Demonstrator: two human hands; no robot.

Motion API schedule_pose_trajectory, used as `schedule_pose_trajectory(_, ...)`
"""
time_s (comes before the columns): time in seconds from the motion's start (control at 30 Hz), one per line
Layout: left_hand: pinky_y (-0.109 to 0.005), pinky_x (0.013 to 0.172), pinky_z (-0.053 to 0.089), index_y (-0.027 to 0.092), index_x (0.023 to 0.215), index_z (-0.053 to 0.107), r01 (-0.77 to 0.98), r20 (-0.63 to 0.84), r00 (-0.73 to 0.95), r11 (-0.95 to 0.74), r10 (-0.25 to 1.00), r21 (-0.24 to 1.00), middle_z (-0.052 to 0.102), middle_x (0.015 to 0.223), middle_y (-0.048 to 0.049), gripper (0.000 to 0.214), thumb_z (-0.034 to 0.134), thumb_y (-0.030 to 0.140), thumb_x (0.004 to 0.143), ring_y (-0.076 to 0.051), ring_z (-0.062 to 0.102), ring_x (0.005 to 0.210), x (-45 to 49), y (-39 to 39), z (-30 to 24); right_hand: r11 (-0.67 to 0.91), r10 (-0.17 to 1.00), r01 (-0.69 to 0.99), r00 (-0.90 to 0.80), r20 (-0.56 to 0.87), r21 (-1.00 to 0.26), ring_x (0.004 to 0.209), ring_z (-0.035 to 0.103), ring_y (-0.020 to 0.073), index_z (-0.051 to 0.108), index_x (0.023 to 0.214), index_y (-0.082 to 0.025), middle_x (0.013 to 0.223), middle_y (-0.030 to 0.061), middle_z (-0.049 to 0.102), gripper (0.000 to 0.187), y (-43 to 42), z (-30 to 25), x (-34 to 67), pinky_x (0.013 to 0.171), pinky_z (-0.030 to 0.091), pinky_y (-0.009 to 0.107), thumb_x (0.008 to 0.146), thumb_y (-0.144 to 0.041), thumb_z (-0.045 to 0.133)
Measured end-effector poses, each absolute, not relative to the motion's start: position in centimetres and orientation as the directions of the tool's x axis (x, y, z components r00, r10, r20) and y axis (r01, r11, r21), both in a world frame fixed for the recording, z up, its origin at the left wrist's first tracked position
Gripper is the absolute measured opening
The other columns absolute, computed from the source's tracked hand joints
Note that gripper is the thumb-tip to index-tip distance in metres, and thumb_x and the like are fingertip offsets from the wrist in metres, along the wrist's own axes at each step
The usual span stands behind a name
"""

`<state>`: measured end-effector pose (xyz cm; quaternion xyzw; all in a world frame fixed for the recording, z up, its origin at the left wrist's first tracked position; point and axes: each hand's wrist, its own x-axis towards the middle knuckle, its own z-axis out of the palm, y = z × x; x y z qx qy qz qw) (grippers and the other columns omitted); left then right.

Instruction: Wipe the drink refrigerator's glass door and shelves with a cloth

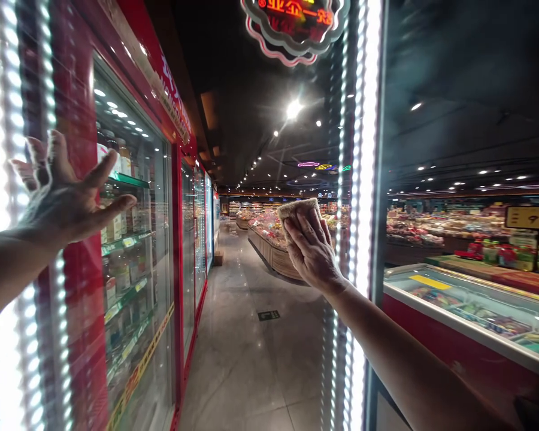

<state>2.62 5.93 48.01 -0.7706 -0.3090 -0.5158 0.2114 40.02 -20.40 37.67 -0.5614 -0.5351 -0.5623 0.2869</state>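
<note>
My right hand (312,239) lies flat over a folded beige cloth (299,208), holding it against what looks like a transparent glass door. Past the fingertips the cloth's upper edge shows, while the palm side is hidden. Bright LED strips (362,149) run upright beside that hand. On the left, my left hand (67,191) is raised with its fingers spread and nothing in them. It appears in front of another LED strip (9,359) and a red cooler frame (83,287); whether it touches anything, I cannot tell.
Red-framed glass coolers (139,269) with bottles on shelves line the left side. A tiled floor (247,359) runs down the aisle to a wooden-sided produce stand (273,254). At right stands a chest freezer (471,311). A scalloped sign (296,24) hangs overhead.
</note>
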Motion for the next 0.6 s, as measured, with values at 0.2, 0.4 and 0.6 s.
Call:
schedule_pose_trajectory(0.2, -0.071, 0.123, -0.007, 0.038, 0.158, 0.035, 0.565, 0.902, 0.427, -0.761, -0.061, -0.319, 0.004, 0.174, 0.0005, 0.080, 0.030, 0.082, 0.091, -0.041, -0.003, 0.160, 7.6, 2.7, 47.7, -0.304, 0.268, 0.910, -0.201, 0.942, 0.281, 0.161, 0.017, 0.0315, 0.027, 0.165, -0.038, 0.171, 0.0018, 0.029, 0.068, -20.4, 37.5, 40.4, 0.127, 0.030, 0.062, 0.103, -0.027, 0.054)
schedule_pose_trajectory(0.4, -0.064, 0.126, -0.006, 0.037, 0.158, 0.036, 0.481, 0.821, 0.526, -0.720, -0.220, -0.501, 0.003, 0.176, -0.0001, 0.064, 0.035, 0.065, 0.100, -0.030, 0.005, 0.162, 10.6, 2.3, 48.0, -0.328, 0.230, 0.918, -0.153, 0.961, 0.224, 0.161, 0.013, 0.0337, 0.020, 0.166, -0.039, 0.172, 0.0013, 0.024, 0.073, -19.2, 37.6, 38.3, 0.126, 0.029, 0.067, 0.102, -0.027, 0.053)
schedule_pose_trajectory(0.6, -0.061, 0.127, -0.006, 0.037, 0.159, 0.032, 0.508, 0.827, 0.527, -0.707, -0.196, -0.492, 0.003, 0.176, -0.0003, 0.062, 0.037, 0.061, 0.102, -0.028, 0.004, 0.162, 10.7, 2.6, 47.5, -0.269, 0.372, 0.897, -0.239, 0.897, 0.351, 0.161, 0.016, 0.0307, 0.025, 0.165, -0.037, 0.171, 0.0028, 0.029, 0.068, -17.9, 37.1, 36.7, 0.129, 0.025, 0.062, 0.104, -0.031, 0.053)
